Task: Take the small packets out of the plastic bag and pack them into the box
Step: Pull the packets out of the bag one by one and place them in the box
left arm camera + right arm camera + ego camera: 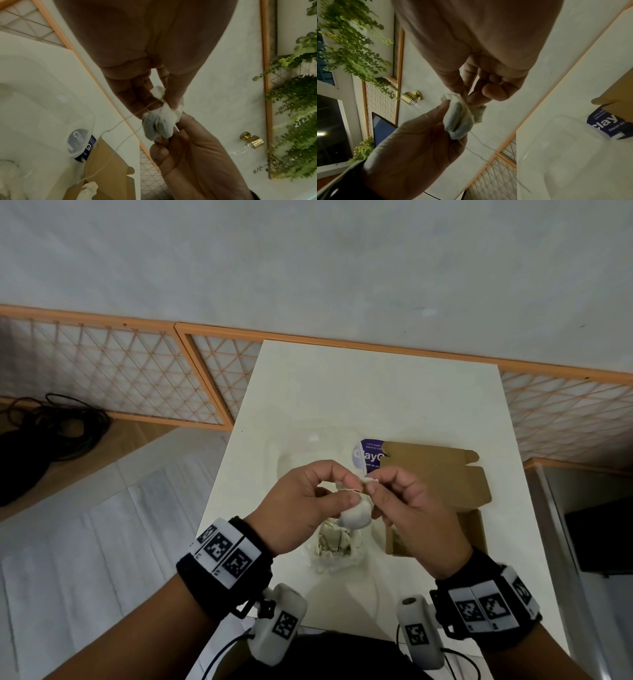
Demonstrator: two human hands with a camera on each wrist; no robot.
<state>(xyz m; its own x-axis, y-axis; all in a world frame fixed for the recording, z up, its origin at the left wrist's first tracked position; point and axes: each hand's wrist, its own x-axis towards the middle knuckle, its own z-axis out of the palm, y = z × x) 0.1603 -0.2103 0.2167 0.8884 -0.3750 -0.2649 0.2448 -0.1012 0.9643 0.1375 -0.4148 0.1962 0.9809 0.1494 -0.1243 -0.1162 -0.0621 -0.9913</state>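
Both hands hold one small white packet (356, 513) above the table, a thin string trailing from it. My left hand (349, 487) pinches its gathered top, seen close in the left wrist view (160, 94). My right hand (371, 483) pinches the same top from the other side (467, 96). The packet's grey-white body (159, 121) (460, 119) hangs between the palms. Below the hands lies the crumpled plastic bag (334, 542) with more packets inside. The brown cardboard box (435, 474) lies to the right with its lid flap open. Another packet (89, 188) rests at the box.
A clear plastic tub (301, 460) (573, 148) with a purple label (368, 455) stands behind the hands on the white table (342, 388). Lattice panels with orange frames line the wall. Black cables (51, 433) lie on the floor at left.
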